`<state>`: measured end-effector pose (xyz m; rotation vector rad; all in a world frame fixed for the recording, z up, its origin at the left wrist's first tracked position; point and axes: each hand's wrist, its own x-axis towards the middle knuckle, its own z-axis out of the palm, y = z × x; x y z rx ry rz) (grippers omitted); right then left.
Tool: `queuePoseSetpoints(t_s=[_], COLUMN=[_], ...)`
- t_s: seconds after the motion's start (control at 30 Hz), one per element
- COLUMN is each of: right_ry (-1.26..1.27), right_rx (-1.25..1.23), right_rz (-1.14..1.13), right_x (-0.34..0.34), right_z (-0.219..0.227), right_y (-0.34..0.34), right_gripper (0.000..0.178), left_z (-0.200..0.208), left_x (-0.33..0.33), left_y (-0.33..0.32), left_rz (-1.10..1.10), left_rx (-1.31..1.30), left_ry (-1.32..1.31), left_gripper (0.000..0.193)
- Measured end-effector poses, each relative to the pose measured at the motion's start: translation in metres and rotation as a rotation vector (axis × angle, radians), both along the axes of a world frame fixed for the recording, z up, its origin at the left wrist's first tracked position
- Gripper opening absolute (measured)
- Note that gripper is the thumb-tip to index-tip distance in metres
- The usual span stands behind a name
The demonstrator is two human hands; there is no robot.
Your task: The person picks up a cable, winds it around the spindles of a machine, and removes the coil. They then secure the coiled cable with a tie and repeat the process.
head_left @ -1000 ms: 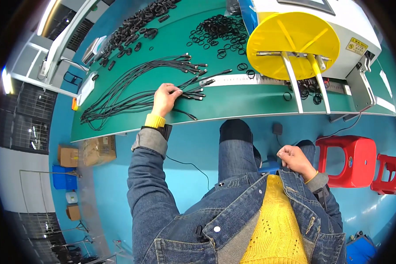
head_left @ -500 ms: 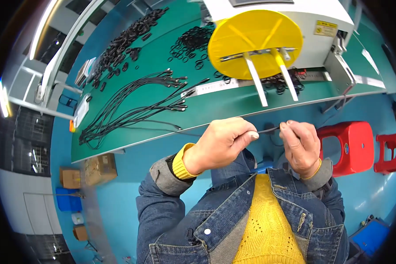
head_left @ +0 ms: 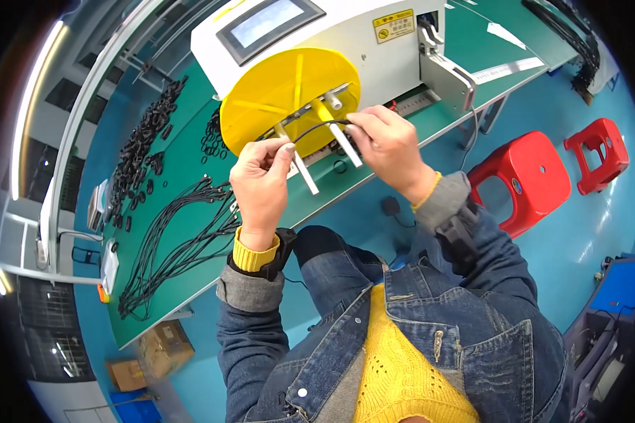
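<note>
Both my hands are raised in front of a winding machine's yellow disc, which carries two pale prongs sticking out toward me. A short stretch of black cable arcs between my hands, close to the prongs. Thumb and fingers of my left hand pinch it by the left prong. My right hand grips the cable's other part just right of the second prong. Where the cable runs beyond my hands is hard to make out.
The machine's white housing has a screen on top. Left of it, a green table bears a bundle of black cables, a heap of coiled black cables and black rings. Red stools stand at right.
Both hands have risen from near my lap to the disc's prongs, with the cable still between them. My view has swung right, bringing the screen and more of the machine into sight.
</note>
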<state>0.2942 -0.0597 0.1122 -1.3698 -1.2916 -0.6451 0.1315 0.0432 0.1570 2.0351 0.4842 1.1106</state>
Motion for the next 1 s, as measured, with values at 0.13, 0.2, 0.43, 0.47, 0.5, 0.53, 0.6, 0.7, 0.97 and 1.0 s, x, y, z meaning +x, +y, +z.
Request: queuePoseSetpoints(t_s=[0.13, 0.2, 0.43, 0.47, 0.5, 0.53, 0.6, 0.7, 0.97, 1.0], right_ry=[0.163, 0.202, 0.202, 0.236, 0.269, 0.268, 0.326, 0.392, 0.546, 0.551], right_rx=[0.001, -0.02, -0.092, -0.077, -0.062, -0.065, -0.08, -0.12, -0.303, -0.323], right_rz=[0.006, -0.008, -0.118, -0.105, -0.091, -0.088, -0.051, -0.021, 0.071, 0.085], right_x=[0.0, -0.001, 0.008, 0.008, 0.009, 0.008, 0.005, 0.001, -0.012, -0.013], right_z=[-0.006, -0.009, -0.014, -0.017, -0.021, -0.024, -0.034, -0.051, -0.073, -0.074], right_y=[0.02, 0.025, 0.032, 0.028, 0.024, 0.017, -0.002, -0.027, -0.059, -0.059], right_gripper=[0.012, 0.009, 0.006, 0.006, 0.006, 0.006, 0.005, 0.005, 0.005, 0.005], left_z=[-0.003, -0.002, -0.004, -0.007, -0.009, -0.012, -0.018, -0.015, -0.002, -0.002], left_x=[0.006, 0.009, 0.014, 0.01, 0.006, 0.001, -0.009, -0.019, -0.026, -0.027], left_y=[0.003, 0.006, 0.01, 0.01, 0.01, 0.01, 0.012, 0.004, -0.023, -0.026], left_rz=[0.002, 0.028, 0.042, 0.052, 0.063, 0.067, 0.145, 0.19, 0.22, 0.22], left_rx=[-0.121, -0.064, 0.007, -0.031, -0.069, -0.071, 0.044, 0.178, 0.457, 0.447], left_ry=[-0.011, -0.009, -0.012, -0.023, -0.034, -0.034, -0.037, -0.026, 0.064, 0.07], left_gripper=[0.008, 0.008, 0.008, 0.009, 0.009, 0.009, 0.011, 0.013, 0.016, 0.017])
